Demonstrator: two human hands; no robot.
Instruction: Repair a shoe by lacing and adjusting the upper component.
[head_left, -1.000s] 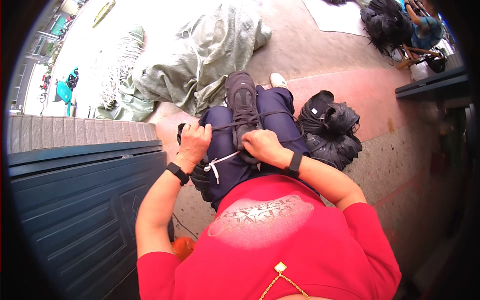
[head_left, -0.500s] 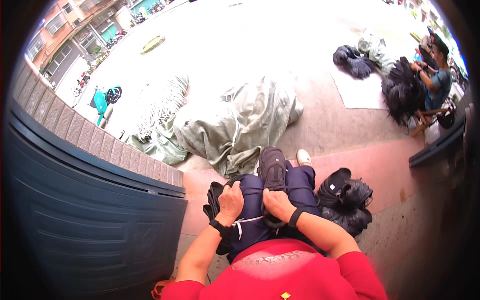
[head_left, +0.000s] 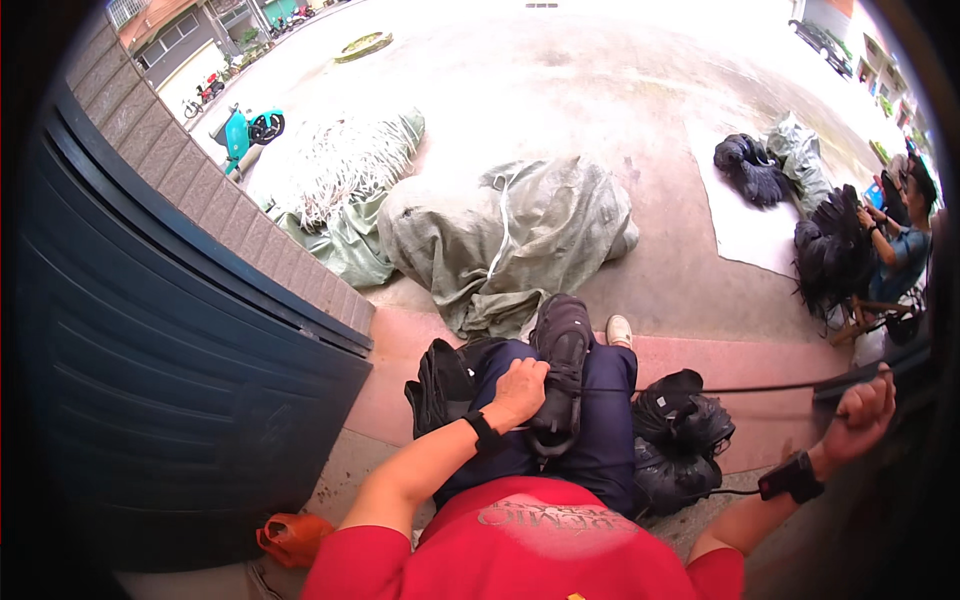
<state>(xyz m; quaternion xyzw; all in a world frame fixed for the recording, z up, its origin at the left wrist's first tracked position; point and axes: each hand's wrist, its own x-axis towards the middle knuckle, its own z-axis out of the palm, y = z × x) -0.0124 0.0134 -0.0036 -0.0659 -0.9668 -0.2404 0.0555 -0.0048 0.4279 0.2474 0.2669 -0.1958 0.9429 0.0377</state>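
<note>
A black lace-up shoe [head_left: 562, 345] lies across my lap, its toe pointing away from me. My right hand [head_left: 866, 408] is far out to the right, closed on a black shoelace [head_left: 720, 389]. The lace runs taut from the shoe's middle to that hand. At the shoe's left side my left hand [head_left: 520, 390] is closed, fingertips against the upper; what they pinch is hidden. More black shoes [head_left: 440, 385] lie beside my left thigh. To the right of my legs sit black plastic bags [head_left: 690, 450] with a dark shoe-like item [head_left: 672, 395] on top.
Grey-green woven sacks [head_left: 510, 230] stand ahead, beside a heap of white strips [head_left: 345, 165]. A dark blue metal door [head_left: 190, 390] is at left, an orange bag [head_left: 292, 540] near its foot. Another person [head_left: 900, 235] sits at far right with black bundles [head_left: 830, 250].
My right hand has swung far right from the shoe, drawing the lace out straight. My left hand has moved right, in to the shoe's side. The view has shifted slightly.
</note>
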